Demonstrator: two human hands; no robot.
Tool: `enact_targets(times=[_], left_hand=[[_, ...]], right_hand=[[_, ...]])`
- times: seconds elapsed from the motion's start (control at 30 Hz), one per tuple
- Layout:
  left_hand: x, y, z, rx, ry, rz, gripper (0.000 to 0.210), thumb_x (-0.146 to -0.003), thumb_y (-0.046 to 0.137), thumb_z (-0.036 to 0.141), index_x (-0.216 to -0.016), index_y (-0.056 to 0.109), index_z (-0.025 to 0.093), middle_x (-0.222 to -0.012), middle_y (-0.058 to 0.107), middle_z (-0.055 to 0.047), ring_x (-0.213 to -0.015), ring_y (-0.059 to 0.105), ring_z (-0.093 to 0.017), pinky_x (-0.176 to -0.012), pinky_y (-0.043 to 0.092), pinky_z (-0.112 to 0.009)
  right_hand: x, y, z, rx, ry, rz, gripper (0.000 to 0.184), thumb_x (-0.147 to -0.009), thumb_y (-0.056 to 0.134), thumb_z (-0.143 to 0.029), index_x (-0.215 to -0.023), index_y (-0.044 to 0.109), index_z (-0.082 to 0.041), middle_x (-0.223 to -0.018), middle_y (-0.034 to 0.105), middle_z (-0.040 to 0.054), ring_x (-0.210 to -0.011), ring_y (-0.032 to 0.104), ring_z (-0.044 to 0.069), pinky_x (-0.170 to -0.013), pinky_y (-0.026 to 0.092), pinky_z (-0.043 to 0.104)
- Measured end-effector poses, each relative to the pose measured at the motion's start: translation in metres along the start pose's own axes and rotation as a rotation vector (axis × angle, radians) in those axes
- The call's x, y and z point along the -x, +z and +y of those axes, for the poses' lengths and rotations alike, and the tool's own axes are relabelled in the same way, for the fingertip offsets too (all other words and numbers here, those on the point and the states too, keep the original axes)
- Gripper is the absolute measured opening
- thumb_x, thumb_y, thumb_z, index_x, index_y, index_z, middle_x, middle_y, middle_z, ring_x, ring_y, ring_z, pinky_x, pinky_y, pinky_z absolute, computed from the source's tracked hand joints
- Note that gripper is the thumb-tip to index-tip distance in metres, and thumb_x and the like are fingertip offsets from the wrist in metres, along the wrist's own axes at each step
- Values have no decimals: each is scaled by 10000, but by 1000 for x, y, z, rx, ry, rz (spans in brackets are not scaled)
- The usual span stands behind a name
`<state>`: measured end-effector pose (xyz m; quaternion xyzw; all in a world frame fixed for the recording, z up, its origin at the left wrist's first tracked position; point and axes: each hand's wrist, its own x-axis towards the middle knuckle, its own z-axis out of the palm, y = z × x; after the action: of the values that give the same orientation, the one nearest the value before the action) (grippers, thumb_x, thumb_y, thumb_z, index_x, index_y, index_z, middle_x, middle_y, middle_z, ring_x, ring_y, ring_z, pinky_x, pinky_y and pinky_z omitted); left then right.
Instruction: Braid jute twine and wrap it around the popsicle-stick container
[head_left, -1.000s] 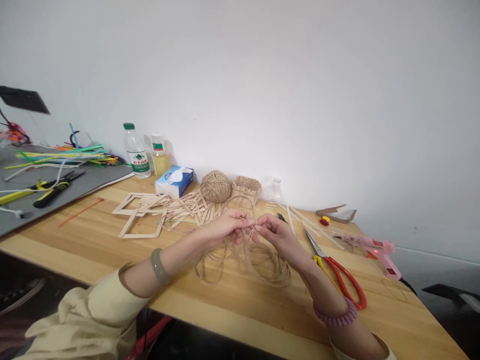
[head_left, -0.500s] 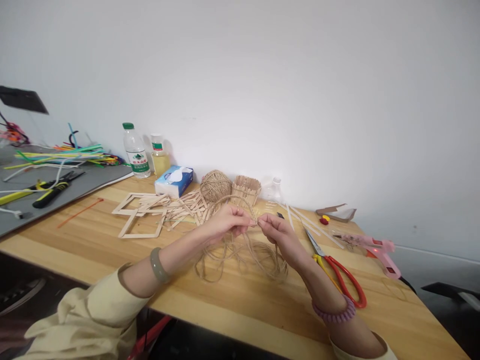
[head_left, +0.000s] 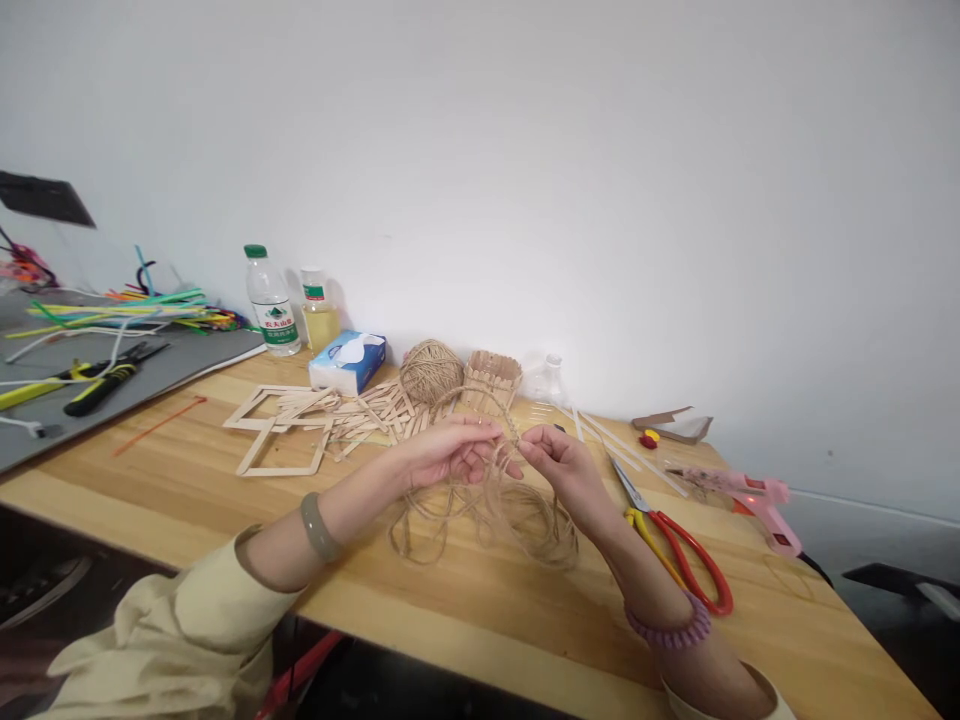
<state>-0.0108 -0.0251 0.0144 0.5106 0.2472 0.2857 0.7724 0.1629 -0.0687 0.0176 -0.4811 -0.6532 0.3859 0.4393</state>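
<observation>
"Hands first: how do they stand?"

"Right hand narrow, thumb and forefinger pinching the twine cord; left hand just beside it, fingers curled among the strands; I cannot tell whether it grips them."

"And which way does the cord run?"

"Between the fingertips, then up in an arch, away from the person and bending left toward the twine ball; the right fingertips look nearer its pinched end; loose loops lie below on the table."

"Containers?"

"Behind, a small stick box, its contents too unclear to tell; leftward, a tissue box with tissue poking out; beyond that, a smaller bottle holding yellow liquid, and a green-capped bottle, clear above its label."
</observation>
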Motion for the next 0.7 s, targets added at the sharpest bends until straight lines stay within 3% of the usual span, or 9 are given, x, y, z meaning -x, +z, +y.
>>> enact_targets(times=[0.2,0.33,0.43,0.57,0.7], left_hand=[[3,8,-1,-21,2,21,65,-646,658,207,-642,630,149,-560,564,-2,-482,459,-79,-451,362,-207],[3,9,-1,-95,44,2,161,-687,611,242,-576,616,125,-559,566,-25,-520,504,-93,-496,395,-211],[-1,7,-3,-195,106,63,199,-673,627,258,-547,580,111,-539,566,-19,-499,514,-83,-511,412,-204],[-6,3,-5,-248,126,100,179,-622,684,260,-640,567,125,-529,586,2,-466,530,-84,-494,413,-201],[-6,2,-2,-326,120,59,176,-623,689,268,-697,622,123,-560,597,3,-494,538,-81,-524,430,-204]], right_hand=[[0,3,1,60,-38,2,249,-774,519,-422,-697,496,-187,-567,464,-40,-536,421,109,-542,338,242],[-1,4,3,133,-58,45,240,-772,515,-415,-678,499,-194,-559,390,-48,-524,361,106,-514,308,236],[-1,4,5,131,-60,41,214,-781,505,-389,-693,503,-193,-562,368,-49,-532,344,107,-515,293,237],[-1,4,5,97,-64,40,203,-787,496,-372,-697,500,-191,-583,393,-43,-542,351,107,-532,295,240],[0,5,5,64,-62,28,211,-779,515,-378,-682,498,-191,-577,385,-46,-537,346,103,-523,285,237]])
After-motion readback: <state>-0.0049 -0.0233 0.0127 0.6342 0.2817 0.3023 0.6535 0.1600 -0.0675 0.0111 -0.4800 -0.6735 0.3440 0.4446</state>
